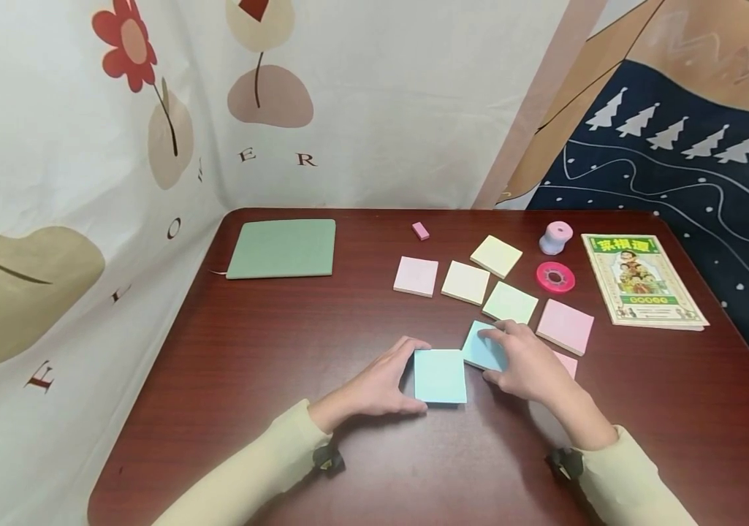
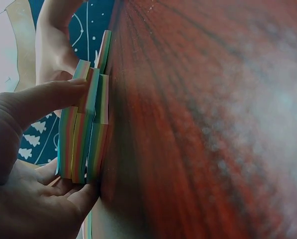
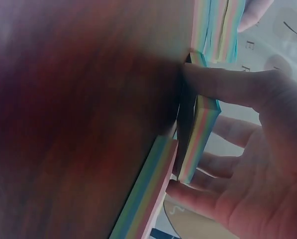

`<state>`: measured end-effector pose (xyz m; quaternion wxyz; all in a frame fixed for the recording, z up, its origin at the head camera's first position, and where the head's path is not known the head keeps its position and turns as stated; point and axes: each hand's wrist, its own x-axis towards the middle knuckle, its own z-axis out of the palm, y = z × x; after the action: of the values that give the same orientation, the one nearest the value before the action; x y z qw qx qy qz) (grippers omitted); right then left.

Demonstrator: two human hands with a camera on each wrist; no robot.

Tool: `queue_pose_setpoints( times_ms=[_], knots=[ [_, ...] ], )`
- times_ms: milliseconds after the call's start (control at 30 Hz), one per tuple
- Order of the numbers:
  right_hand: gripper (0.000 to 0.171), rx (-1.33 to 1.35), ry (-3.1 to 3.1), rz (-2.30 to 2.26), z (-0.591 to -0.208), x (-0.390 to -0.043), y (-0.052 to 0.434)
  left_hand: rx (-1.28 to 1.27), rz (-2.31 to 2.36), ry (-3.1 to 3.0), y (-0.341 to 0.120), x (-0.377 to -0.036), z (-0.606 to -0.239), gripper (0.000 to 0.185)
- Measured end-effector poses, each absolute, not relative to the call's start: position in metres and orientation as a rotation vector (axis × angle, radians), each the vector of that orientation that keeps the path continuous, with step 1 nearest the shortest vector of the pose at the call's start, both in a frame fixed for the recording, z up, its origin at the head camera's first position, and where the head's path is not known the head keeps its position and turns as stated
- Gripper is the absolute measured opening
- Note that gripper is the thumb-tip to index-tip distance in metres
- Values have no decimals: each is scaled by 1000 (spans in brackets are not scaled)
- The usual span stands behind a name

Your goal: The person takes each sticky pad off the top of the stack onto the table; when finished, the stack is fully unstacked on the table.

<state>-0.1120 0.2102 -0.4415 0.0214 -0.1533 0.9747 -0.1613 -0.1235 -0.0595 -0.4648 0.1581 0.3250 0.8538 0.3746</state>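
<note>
Free room: bare table (image 1: 269, 351) across centre-left and lower part of head view, w/ only the green notebook (image 1: 282, 248) at upper left of the tabletop. Right of centre is crowded: sticky-note pads (image 1: 466, 282) lie close together w/ narrow gaps, pink tape roll (image 1: 554, 277), pink dispenser (image 1: 555, 237) and booklet (image 1: 640, 280) just beyond. Small pink eraser (image 1: 420, 231) sits alone near far edge. Fabric walls close in left and back sides.

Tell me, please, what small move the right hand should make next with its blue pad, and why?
Probably lift the second blue sticky-note pad onto the blue sticky-note pad that the left hand steadies: the right hand already grips it, both pads match in colour, and they lie side by side.
</note>
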Motion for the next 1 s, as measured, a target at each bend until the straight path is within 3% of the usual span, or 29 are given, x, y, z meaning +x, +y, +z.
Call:
queue_pose_setpoints(
  times_ms=[733,1000],
  knots=[
    [61,-441,3008,-452,-441,-111,209,936,1072,2450,-59,-123,-463,87],
    [48,-607,3076,-581,-423,-105,201,930,1077,2447,-59,-123,-463,87]
  ],
)
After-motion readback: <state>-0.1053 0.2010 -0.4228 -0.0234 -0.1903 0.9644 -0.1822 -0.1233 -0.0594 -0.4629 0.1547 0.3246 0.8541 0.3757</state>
